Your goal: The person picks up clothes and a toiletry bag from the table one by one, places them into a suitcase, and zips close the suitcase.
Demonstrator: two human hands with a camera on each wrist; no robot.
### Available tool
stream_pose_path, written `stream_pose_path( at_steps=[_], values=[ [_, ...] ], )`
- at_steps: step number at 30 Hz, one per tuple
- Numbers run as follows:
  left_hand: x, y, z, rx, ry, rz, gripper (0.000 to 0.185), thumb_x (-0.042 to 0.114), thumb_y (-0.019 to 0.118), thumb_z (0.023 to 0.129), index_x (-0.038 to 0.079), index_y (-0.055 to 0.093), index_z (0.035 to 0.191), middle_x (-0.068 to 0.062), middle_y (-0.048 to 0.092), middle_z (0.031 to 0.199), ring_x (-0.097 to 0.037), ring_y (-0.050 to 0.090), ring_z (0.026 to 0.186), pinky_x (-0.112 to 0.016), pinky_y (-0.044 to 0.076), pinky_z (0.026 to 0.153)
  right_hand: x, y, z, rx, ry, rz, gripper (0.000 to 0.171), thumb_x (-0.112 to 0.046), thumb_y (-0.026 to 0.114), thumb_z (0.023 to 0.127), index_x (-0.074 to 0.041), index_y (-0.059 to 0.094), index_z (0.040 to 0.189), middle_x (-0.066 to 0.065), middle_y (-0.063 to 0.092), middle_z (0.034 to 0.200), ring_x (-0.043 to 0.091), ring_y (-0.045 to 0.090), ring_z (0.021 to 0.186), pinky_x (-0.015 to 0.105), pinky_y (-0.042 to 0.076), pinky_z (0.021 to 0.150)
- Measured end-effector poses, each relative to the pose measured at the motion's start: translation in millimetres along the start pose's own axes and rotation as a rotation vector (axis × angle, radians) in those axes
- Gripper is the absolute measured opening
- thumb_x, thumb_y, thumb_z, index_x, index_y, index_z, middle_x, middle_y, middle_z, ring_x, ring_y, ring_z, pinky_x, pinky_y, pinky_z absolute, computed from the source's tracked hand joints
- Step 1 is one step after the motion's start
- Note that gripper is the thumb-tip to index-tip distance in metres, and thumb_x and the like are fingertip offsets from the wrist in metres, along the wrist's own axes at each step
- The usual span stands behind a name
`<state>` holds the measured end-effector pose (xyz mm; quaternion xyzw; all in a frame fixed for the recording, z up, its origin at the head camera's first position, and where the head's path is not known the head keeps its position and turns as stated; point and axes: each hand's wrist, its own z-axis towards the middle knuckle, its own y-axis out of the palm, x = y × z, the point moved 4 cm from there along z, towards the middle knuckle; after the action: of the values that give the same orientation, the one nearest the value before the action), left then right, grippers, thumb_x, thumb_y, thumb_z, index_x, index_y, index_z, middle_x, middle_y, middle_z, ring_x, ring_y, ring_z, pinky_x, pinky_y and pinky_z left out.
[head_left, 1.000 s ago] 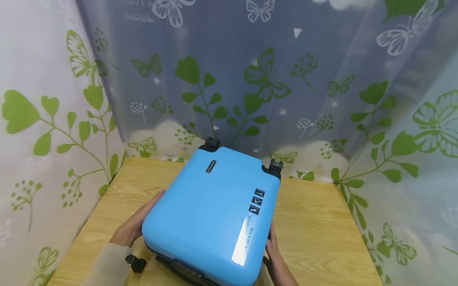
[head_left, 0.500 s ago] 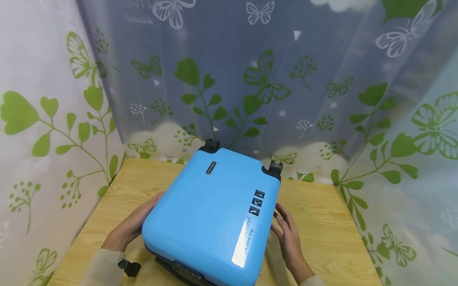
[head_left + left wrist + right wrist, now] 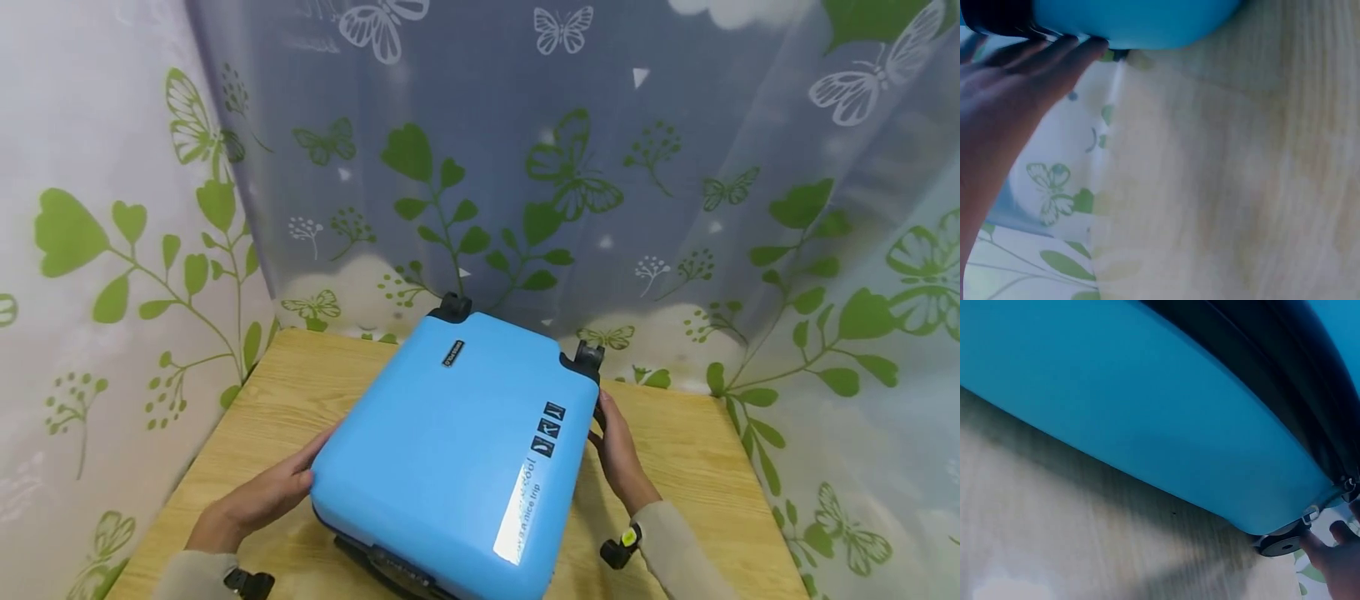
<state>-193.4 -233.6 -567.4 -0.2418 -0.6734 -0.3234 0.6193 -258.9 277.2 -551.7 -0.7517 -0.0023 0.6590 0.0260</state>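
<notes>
We have the blue suitcase lying flat on the tabletop, its long axis running away from us toward the curtain, wheels at the far end. Our left hand rests straight-fingered against its near left side. Our right hand sits further up the right side by the far wheel, fingers touching the edge; whether they curl around it we cannot tell.

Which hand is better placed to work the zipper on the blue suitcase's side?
Likely right. The right hand lies against the blue suitcase beside its dark seam; the left hand only rests on the near-left corner.
</notes>
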Motion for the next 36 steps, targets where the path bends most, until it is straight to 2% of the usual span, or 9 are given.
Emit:
stream_pose_path(
  at_steps=[2,8,13,17,22,26,30,33,36],
  values=[
    [-4.7,0.8,-2.4,-0.02,0.001,-0.026,0.092,0.046,0.055,0.113,0.035,-0.011,0.175,-0.017,-0.03,0.178,0.005,0.021,0.159,-0.024,0.037,0.121,0.2,-1.5,4.7,-0.015,0.014,-0.002,0.075,-0.062,0.025,0.117,-0.017,0.021,0.176,0.008,0.014,0.184,0.032,0.009,0.171,0.066,0.014,0.135],
    [-14.0,-0.2,-8.0,0.025,-0.061,0.009,0.109,0.045,0.069,0.106,0.03,-0.012,0.175,-0.022,-0.022,0.18,-0.046,0.002,0.164,-0.033,0.043,0.118,1.9,-3.2,11.1,-0.066,0.049,0.023,0.077,-0.064,0.024,0.116,-0.016,0.018,0.176,0.013,0.016,0.183,0.036,0.012,0.17,0.063,0.011,0.137],
    [-16.5,-4.4,-9.8,0.128,-0.044,0.051,0.105,0.041,0.071,0.106,0.015,-0.002,0.177,-0.03,-0.007,0.18,-0.007,0.036,0.155,-0.024,0.046,0.114,1.7,-2.5,9.0,-0.07,0.069,0.031,0.077,-0.065,0.024,0.115,-0.017,0.021,0.175,0.013,0.02,0.181,0.036,0.017,0.169,0.061,0.012,0.137],
    [-17.8,-5.8,-9.7,0.19,-0.024,0.074,0.102,0.041,0.071,0.107,0.006,0.004,0.176,-0.035,0.0,0.178,0.013,0.045,0.141,-0.021,0.046,0.112,1.6,-2.5,3.9,-0.05,0.081,0.047,0.079,-0.067,0.026,0.115,-0.018,0.02,0.176,0.012,0.019,0.182,0.036,0.015,0.17,0.059,0.012,0.138],
    [-18.6,-9.8,-9.9,0.266,-0.012,0.11,0.098,0.041,0.068,0.109,-0.003,0.009,0.173,-0.039,0.01,0.175,0.01,0.05,0.138,-0.022,0.049,0.109,2.9,-3.3,-7.6,-0.044,0.081,0.078,0.078,-0.065,0.025,0.116,-0.015,0.019,0.175,0.012,0.018,0.182,0.035,0.017,0.169,0.056,0.019,0.136],
    [-18.4,-16.7,-12.0,0.352,-0.023,0.139,0.092,0.039,0.063,0.112,-0.01,0.011,0.17,-0.043,0.018,0.172,0.011,0.054,0.132,-0.02,0.051,0.106,5.6,-8.3,-19.8,-0.045,0.058,0.066,0.068,-0.062,0.026,0.117,-0.021,0.029,0.17,0.005,0.034,0.174,0.02,0.039,0.157,0.037,0.04,0.122],
    [-18.7,-24.9,-13.2,0.427,-0.063,0.151,0.086,0.039,0.056,0.115,-0.01,0.013,0.17,-0.042,0.024,0.171,0.01,0.056,0.13,-0.019,0.052,0.105,10.9,-19.6,-32.0,-0.029,0.021,0.055,0.042,-0.052,0.035,0.119,-0.028,0.046,0.152,-0.015,0.055,0.148,0.001,0.058,0.131,0.023,0.055,0.102],
    [-18.6,-30.9,-11.6,0.485,-0.11,0.178,0.081,0.041,0.051,0.117,-0.009,0.018,0.17,-0.038,0.026,0.172,-0.006,0.058,0.139,-0.02,0.053,0.106,15.0,-29.9,-40.0,-0.021,0.003,0.075,0.031,-0.044,0.04,0.12,-0.028,0.051,0.144,-0.022,0.064,0.132,-0.003,0.064,0.121,0.022,0.057,0.097],
    [-19.2,-35.5,-8.6,0.516,-0.156,0.196,0.077,0.043,0.044,0.118,-0.009,0.02,0.169,-0.036,0.025,0.174,-0.036,0.051,0.152,-0.03,0.055,0.112,18.5,-40.0,-47.3,-0.025,-0.006,0.063,0.042,-0.047,0.035,0.12,-0.021,0.051,0.149,-0.024,0.069,0.124,-0.004,0.067,0.117,0.02,0.056,0.098]
  ],
)
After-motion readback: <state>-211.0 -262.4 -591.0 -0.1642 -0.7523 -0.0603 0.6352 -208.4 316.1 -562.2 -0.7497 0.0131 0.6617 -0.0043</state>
